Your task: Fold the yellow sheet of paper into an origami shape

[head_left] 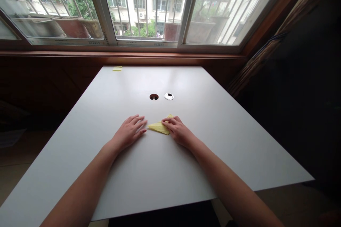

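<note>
At far right the flat white table (239,142) lies open; folded yellow paper (159,127) and a round silver cover (167,97) (farther back) interrupt its middle.

Left hand (130,129): bare, slender fingers, fingernails too small to make out.
Right hand (177,129): bare, similarly slim-fingered.
Left forearm (85,181): bare to the lower edge of view, smooth in outline, tapering toward the hand.
Right forearm (226,173): bare likewise, narrowing to a slim wrist (195,144).
</note>
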A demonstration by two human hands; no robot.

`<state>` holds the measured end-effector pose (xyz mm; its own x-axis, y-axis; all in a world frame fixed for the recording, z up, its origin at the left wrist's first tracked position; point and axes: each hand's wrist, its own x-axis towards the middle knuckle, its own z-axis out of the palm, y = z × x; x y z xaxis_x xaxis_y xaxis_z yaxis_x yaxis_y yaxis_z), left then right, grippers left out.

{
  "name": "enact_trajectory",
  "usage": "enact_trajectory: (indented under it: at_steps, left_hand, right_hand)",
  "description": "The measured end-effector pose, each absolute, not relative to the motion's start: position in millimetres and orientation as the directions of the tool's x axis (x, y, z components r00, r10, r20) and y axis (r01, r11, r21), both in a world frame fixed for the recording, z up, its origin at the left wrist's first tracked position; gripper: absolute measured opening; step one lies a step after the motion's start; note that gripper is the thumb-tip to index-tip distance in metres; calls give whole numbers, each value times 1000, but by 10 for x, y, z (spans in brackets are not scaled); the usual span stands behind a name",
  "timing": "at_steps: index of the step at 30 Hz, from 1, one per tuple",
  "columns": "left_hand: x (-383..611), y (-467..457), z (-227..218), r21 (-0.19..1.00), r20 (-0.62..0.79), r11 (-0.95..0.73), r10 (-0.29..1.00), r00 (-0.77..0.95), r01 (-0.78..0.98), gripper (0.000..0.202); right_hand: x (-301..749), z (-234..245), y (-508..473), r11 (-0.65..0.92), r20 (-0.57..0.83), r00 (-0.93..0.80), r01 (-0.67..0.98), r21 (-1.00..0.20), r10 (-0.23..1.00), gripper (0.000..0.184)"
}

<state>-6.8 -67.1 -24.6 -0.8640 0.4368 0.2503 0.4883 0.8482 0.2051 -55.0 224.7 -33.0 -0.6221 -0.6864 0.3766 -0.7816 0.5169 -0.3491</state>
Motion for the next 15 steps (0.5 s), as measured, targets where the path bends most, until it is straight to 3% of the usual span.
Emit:
enact_trajectory:
  at_steps: [6,15]
  left_hand:
    - [-49,-566,-239,295,337,797,429,-838,527,40]
    - [-67,-521,-240,360,401,630,562,-724,689,37]
  right_hand:
    - [-446,-326,2103,446,447,-615,-785,-431,-650,40]
    - [-405,-307,2070,315,505,-607,-775,-548,-613,34]
